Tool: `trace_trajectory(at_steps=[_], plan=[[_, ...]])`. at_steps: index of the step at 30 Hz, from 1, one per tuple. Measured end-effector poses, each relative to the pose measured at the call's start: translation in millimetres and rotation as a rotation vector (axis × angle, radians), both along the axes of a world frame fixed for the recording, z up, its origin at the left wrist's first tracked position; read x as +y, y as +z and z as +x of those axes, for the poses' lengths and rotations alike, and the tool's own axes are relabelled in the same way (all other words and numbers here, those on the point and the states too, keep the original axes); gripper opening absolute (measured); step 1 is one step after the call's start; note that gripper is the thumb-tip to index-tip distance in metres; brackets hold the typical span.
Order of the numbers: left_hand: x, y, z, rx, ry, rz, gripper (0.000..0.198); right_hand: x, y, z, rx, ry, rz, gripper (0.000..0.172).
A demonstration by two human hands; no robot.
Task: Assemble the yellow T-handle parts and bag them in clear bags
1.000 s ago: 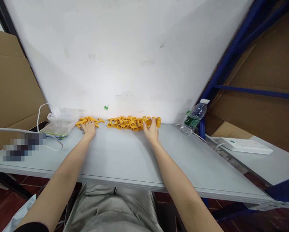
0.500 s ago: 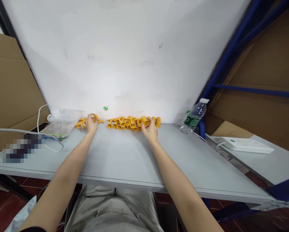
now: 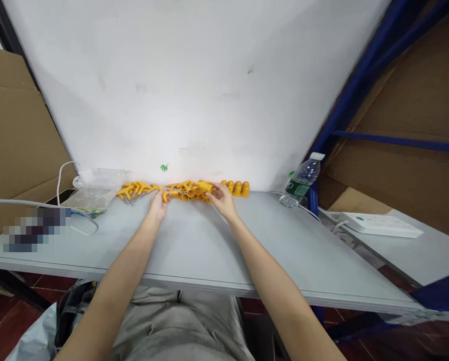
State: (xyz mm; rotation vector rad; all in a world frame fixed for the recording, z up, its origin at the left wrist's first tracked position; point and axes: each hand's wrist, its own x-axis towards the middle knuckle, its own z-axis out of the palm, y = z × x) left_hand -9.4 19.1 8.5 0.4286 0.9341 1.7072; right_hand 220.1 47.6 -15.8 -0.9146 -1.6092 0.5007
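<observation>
My left hand point(image 3: 159, 204) pinches a yellow forked plastic piece point(image 3: 167, 194) just above the table, at the left end of the middle pile. In my right hand point(image 3: 223, 201) is a yellow cup-shaped piece point(image 3: 205, 186), tilted toward the left hand's piece. Beneath and behind both hands lies a pile of yellow flared pieces point(image 3: 187, 196) with open round ends facing me. Left of my left hand rest several yellow forked pieces point(image 3: 136, 187) with small metal chains. A row of yellow cup-shaped pieces point(image 3: 241, 188) stands upright to the right, partly hidden by my right hand.
A white board point(image 3: 209, 90) rises behind the grey table point(image 3: 209, 250). At left lie a clear plastic bag point(image 3: 92, 199) and a white cable point(image 3: 21, 202). A water bottle point(image 3: 303, 179) leans at right, before a blue frame post. Farther right is a white power strip point(image 3: 382, 224).
My left hand has moved right from the forked pieces, bringing one along. My right hand has shifted left with the cup-shaped piece, now turned sideways. The two hands are closer together.
</observation>
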Motion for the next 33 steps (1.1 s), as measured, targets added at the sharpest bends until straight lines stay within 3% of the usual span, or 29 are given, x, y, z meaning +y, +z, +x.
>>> trace_trajectory(at_steps=[6,25,29,33], plan=[[-7,6.7,-1,-0.111,-0.100,-0.058,0.014,6,-4.9,1,-0.047,0.159,-0.041,0.056],[-9,6.7,-2,-0.100,-0.142,-0.075,0.014,2,-3.2,2,-0.093,0.205,-0.080,0.056],[-10,4.0,2,0.001,-0.208,-0.056,0.016,0,-2.2,-1,-0.139,0.264,-0.082,0.055],[-9,-4.7,8,0.331,-0.273,0.002,0.026,-2,-2.3,-3,-0.135,0.289,-0.109,0.054]])
